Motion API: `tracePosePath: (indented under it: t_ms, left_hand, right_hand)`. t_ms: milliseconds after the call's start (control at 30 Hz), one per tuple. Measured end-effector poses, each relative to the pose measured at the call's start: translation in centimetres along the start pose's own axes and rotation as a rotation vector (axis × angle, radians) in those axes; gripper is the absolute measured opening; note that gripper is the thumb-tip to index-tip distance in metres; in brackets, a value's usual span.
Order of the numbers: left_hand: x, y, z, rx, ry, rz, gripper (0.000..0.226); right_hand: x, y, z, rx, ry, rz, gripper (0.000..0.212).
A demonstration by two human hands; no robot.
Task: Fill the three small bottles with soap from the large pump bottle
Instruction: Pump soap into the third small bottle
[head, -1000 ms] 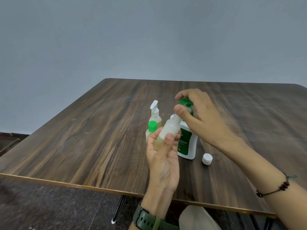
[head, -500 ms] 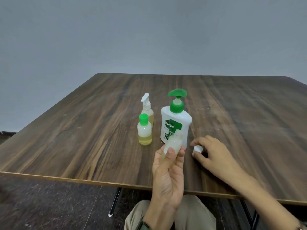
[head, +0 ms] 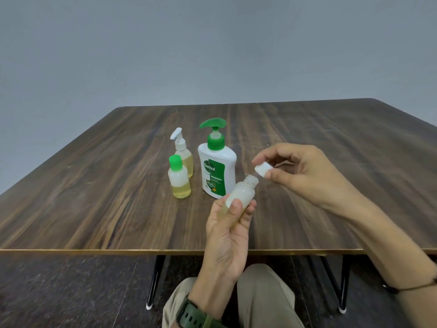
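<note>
My left hand (head: 228, 235) grips a small frosted bottle (head: 241, 194), tilted to the right, its threaded neck uncovered and pale soap in its lower part. My right hand (head: 300, 171) pinches a white cap (head: 263, 169) just above and right of that neck, not touching it. On the wooden table (head: 94, 197) stands the large white pump bottle (head: 216, 169) with a green pump head. Left of it are a small bottle with a green cap (head: 179, 181) and, behind that, a small bottle with a white spray pump (head: 183, 152), both holding yellowish soap.
The table's near edge (head: 142, 251) runs across the view with black legs below. My knees in khaki trousers (head: 264, 297) sit under it. A grey wall stands behind the table.
My right hand left the pump head, picked the white cap off the table and lifted it to the neck of the held bottle. My left hand lowered the bottle away from the pump.
</note>
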State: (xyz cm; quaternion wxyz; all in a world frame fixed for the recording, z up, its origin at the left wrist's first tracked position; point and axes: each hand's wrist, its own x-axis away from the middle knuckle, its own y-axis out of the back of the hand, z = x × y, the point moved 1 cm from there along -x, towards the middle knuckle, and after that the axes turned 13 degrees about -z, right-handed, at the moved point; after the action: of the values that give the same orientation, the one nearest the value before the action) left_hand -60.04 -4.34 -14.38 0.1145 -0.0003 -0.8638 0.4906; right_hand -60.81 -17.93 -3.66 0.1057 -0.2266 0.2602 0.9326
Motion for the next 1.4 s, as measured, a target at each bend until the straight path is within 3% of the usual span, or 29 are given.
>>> tracePosePath:
  t_ms: [100,233,333,433,467,533,600,667,700,733,800,867,967,1000,1067,1200,1300,1400]
  left_hand:
    - [0.1,-0.4,0.2,-0.038,0.010,0.040,0.074]
    - [0.0,-0.6,0.3,-0.071,0.038,0.051,0.071]
    - [-0.1,-0.5,0.1,-0.072,0.058,0.075,0.073]
    - [0.0,-0.7,-0.3,-0.067,0.049,0.109,0.075]
    - [0.0,-0.7,-0.4,-0.060,0.049,0.112,0.075]
    - [-0.2,-0.8,-0.6,-0.041,0.047,0.100,0.075]
    - [-0.5,-0.6,-0.9,-0.028,0.039,0.087,0.073]
    - [-0.7,-0.5,-1.2,-0.021,0.035,0.087,0.070]
    - [-0.8,-0.5,-1.2,-0.020,0.035,0.086,0.068]
    - [-0.8,-0.4,-1.3,-0.018,0.035,0.086,0.066]
    - [-0.7,-0.2,-1.5,-0.016,0.036,0.081,0.064]
    - [-0.6,-0.1,-1.7,-0.005,0.034,0.077,0.066]
    - [-0.6,0.1,-2.3,0.017,0.018,0.063,0.066]
    - [-0.7,0.2,-2.4,0.019,0.009,0.062,0.068]
    - [-0.8,0.3,-2.7,0.009,-0.010,0.064,0.071]
    - [-1.2,0.8,-3.4,-0.009,-0.068,0.065,0.070]
    - [-1.7,1.3,-4.2,-0.024,-0.109,0.070,0.073]
    - [-1.9,1.9,-4.6,-0.106,-0.170,0.064,0.073]
  right_hand:
    - [0.3,0.8,0.1,0.008,0.038,0.053,0.024]
    - [0.4,0.7,0.4,0.265,0.245,0.124,0.020]
    - [-0.2,0.7,0.9,0.354,0.300,0.153,0.017]
    - [-0.6,-0.1,1.3,0.585,0.270,0.142,0.069]
    - [-0.8,-0.1,1.3,0.647,0.247,0.116,0.080]
    - [-1.0,0.2,1.4,0.506,0.195,0.036,0.087]
    - [-1.3,0.3,1.5,0.282,0.210,0.063,0.065]
    - [-1.5,0.0,1.6,0.243,0.268,0.176,0.022]
    - [-1.6,-0.3,1.7,0.272,0.287,0.213,0.017]
    - [-1.6,-0.6,1.7,0.334,0.297,0.224,0.022]
    - [-1.9,-1.0,1.7,0.456,0.247,0.161,0.060]
    - [-2.1,-0.8,1.7,0.359,0.188,0.072,0.072]
    - [-2.0,-1.4,1.7,0.236,0.260,0.220,0.026]
    - [-2.0,-1.8,1.6,0.246,0.279,0.270,0.021]
    - [-2.1,-2.8,1.3,0.282,0.274,0.262,0.023]
    - [-2.1,-4.6,1.1,0.342,0.247,0.119,0.058]
    - [-2.0,-5.6,1.0,0.242,0.185,0.122,0.048]
    - [-2.0,-6.4,1.1,0.194,0.202,0.171,0.025]
